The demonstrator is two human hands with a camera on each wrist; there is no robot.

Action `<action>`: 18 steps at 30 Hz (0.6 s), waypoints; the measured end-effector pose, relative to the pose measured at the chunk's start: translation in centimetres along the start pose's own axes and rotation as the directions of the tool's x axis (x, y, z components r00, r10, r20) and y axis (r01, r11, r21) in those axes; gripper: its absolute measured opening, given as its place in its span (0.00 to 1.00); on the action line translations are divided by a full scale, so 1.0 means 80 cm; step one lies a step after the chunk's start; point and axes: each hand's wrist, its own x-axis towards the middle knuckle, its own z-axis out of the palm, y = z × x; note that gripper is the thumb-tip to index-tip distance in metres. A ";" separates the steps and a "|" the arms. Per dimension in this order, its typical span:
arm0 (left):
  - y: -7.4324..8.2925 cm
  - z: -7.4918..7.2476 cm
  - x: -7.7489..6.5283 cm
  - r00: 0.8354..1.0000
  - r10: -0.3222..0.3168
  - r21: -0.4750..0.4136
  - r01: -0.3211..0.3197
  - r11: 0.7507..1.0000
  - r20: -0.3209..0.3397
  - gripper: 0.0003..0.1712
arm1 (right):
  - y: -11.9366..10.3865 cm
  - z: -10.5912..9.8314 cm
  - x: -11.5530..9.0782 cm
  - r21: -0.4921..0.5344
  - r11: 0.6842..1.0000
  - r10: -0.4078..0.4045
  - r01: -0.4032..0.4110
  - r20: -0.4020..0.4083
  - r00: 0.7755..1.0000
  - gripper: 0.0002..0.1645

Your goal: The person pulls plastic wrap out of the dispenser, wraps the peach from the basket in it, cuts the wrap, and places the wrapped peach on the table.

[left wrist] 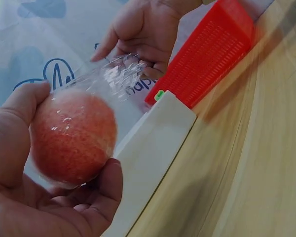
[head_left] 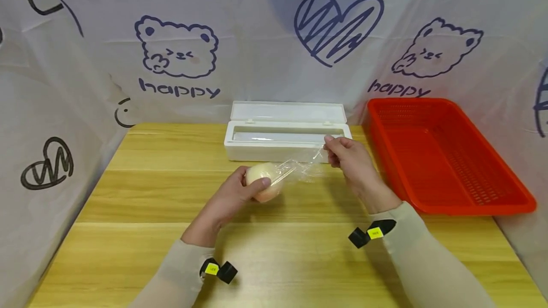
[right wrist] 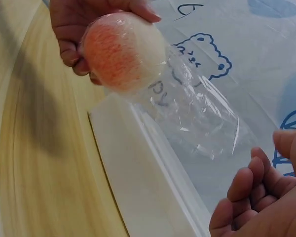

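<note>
A red-and-cream peach (right wrist: 123, 52) wrapped in clear film sits in my left hand (head_left: 233, 191), thumb on one side and curled fingers on the other. From it a loose, crumpled tail of cling film (right wrist: 202, 118) stretches toward my right hand (head_left: 353, 160). That hand's fingers are loosely bent near the film's end, the thumb apart from them in the right wrist view. Whether the film touches the fingertips is hard to tell. Just behind both hands stands a white film dispenser box (head_left: 274, 152) with its lid raised and a roll (head_left: 282, 137) inside.
A red plastic basket (head_left: 462, 208) stands on the right of the wooden table (head_left: 141, 203), beside the dispenser. Behind the table hangs a white cloth (head_left: 257, 27) with bear and heart drawings.
</note>
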 end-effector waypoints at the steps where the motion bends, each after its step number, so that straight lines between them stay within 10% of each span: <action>1: -0.001 -0.001 0.000 1.000 -0.002 -0.020 0.002 1.000 -0.020 0.34 | 0.000 0.000 -0.001 -0.008 1.000 -0.004 0.004 0.015 1.000 0.33; 9: -0.005 -0.002 0.000 0.997 -0.017 -0.108 0.009 0.994 -0.074 0.33 | 0.012 0.002 -0.014 -0.205 0.979 0.049 -0.010 0.186 0.981 0.29; 18: -0.004 0.010 -0.006 1.000 -0.019 -0.090 0.018 0.996 -0.016 0.35 | 0.011 0.002 -0.011 0.027 0.998 -0.062 0.062 -0.012 0.998 0.14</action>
